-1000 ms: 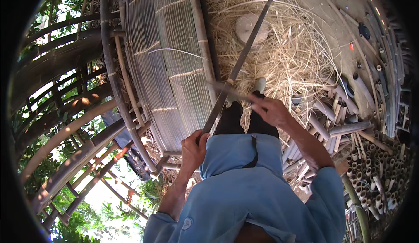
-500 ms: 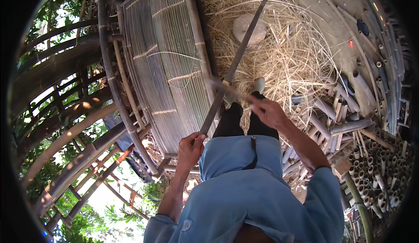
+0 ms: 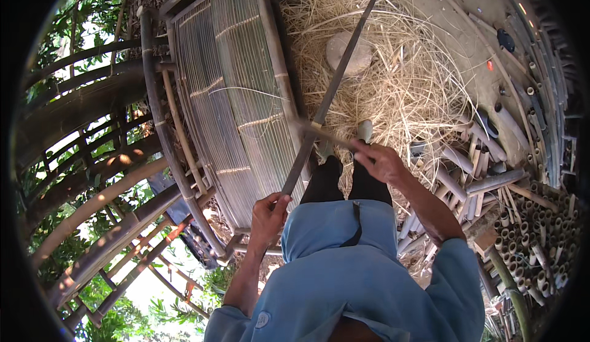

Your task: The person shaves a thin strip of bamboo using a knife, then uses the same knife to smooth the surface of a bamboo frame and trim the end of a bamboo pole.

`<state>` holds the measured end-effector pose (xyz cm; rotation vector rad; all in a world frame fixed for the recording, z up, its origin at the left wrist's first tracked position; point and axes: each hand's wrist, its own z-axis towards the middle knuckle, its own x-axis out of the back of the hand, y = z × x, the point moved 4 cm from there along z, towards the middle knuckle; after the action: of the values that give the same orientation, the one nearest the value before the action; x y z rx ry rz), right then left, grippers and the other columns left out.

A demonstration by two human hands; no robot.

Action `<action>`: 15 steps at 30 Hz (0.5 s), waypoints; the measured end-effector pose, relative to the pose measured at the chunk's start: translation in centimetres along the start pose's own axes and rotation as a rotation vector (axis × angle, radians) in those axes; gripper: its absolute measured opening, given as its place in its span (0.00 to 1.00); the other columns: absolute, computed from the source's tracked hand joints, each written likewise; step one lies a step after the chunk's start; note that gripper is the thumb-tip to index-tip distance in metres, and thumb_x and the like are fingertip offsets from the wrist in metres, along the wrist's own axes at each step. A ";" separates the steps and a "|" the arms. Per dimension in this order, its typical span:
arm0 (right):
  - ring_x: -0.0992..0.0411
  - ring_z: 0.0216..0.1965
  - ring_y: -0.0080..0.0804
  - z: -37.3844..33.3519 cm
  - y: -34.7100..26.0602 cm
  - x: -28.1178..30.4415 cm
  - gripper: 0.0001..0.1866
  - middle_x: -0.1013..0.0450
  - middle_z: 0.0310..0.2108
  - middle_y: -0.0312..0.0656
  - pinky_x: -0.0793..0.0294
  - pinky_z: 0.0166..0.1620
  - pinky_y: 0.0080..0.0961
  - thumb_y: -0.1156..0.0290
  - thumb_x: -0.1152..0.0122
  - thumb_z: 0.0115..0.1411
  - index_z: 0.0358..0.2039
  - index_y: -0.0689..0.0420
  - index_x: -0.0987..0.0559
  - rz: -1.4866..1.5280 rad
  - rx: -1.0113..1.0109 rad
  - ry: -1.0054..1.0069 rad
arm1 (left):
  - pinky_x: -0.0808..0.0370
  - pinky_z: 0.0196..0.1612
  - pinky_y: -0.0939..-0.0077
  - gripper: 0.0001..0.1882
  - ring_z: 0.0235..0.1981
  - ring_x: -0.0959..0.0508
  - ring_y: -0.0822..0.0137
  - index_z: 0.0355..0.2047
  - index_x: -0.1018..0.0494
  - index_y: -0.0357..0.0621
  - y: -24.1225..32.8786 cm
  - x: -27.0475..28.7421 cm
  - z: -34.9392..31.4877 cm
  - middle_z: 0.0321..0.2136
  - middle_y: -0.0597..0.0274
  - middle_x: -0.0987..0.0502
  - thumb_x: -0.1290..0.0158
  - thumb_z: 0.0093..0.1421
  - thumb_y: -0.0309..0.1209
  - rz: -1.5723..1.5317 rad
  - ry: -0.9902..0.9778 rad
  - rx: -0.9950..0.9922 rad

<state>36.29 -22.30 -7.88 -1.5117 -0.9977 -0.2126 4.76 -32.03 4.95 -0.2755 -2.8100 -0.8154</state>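
A long, dark bamboo strip (image 3: pixel 344 65) slants up and away from my left hand (image 3: pixel 268 218), whose fingers are closed round its near end. Its far end reaches over the straw. In my right hand (image 3: pixel 381 162) I grip a slim tool that looks like a knife (image 3: pixel 337 138). The blade, smeared by motion, lies across the strip beside a pale node; whether its edge bites in cannot be seen.
On the left stands a bamboo-slat bench (image 3: pixel 246 96) with a pole frame. Loose straw (image 3: pixel 405 84) surrounds a round stone block (image 3: pixel 349 53) beyond my feet. Cut bamboo tubes (image 3: pixel 528 237) are piled at right, near scattered bamboo pieces (image 3: pixel 455 157). A bamboo railing (image 3: pixel 104 194) runs farther left.
The view has shifted slightly. The knife stays across the strip near the same node, its blade blurred in both frames. Both hands keep their hold.
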 end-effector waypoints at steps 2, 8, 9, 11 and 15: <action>0.24 0.22 0.38 1.0 0.4 0.8 0.23 0.20 0.29 0.48 0.22 0.30 0.33 0.54 0.40 0.69 0.62 0.43 0.24 0.046 -0.062 0.047 | 0.39 0.20 0.78 0.17 0.16 0.34 0.81 0.37 0.19 0.37 -0.9 0.7 -0.6 0.13 0.71 0.32 0.42 0.67 0.41 0.042 0.069 -0.070; 0.24 0.29 0.29 5.1 2.8 -0.2 0.41 0.19 0.37 0.49 0.24 0.28 0.30 0.36 0.50 0.68 0.70 0.55 0.35 0.776 -0.743 0.068 | 0.45 0.17 0.81 0.17 0.15 0.35 0.83 0.26 0.21 0.36 -5.8 10.1 -8.0 0.15 0.75 0.31 0.41 0.67 0.38 0.044 0.251 -0.033; 0.24 0.29 0.29 5.9 2.3 -0.9 0.41 0.19 0.37 0.49 0.24 0.28 0.30 0.36 0.50 0.68 0.70 0.55 0.35 0.788 -0.737 0.043 | 0.45 0.15 0.80 0.18 0.13 0.35 0.82 0.25 0.21 0.36 -6.4 12.4 -9.6 0.15 0.74 0.30 0.41 0.66 0.37 0.074 0.276 -0.037; 0.26 0.26 0.26 7.4 1.4 -2.0 0.45 0.19 0.36 0.50 0.27 0.24 0.26 0.35 0.45 0.65 0.69 0.60 0.34 0.829 -0.737 0.153 | 0.44 0.12 0.79 0.18 0.12 0.33 0.79 0.23 0.21 0.35 -8.4 17.0 -13.4 0.14 0.69 0.28 0.40 0.65 0.37 0.039 0.272 0.110; 0.36 0.14 0.18 10.6 -1.7 -7.3 0.27 0.22 0.31 0.44 0.34 0.19 0.18 0.52 0.31 0.62 0.48 0.63 0.23 1.316 -0.767 0.110 | 0.47 0.06 0.78 0.19 0.03 0.38 0.76 0.17 0.23 0.36 -13.4 21.5 -20.7 0.06 0.64 0.32 0.40 0.63 0.34 0.093 0.260 0.401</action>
<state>26.35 -16.48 -13.82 -2.5045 0.3754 0.3076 -16.09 -51.74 20.51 -0.2135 -2.6128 -0.2346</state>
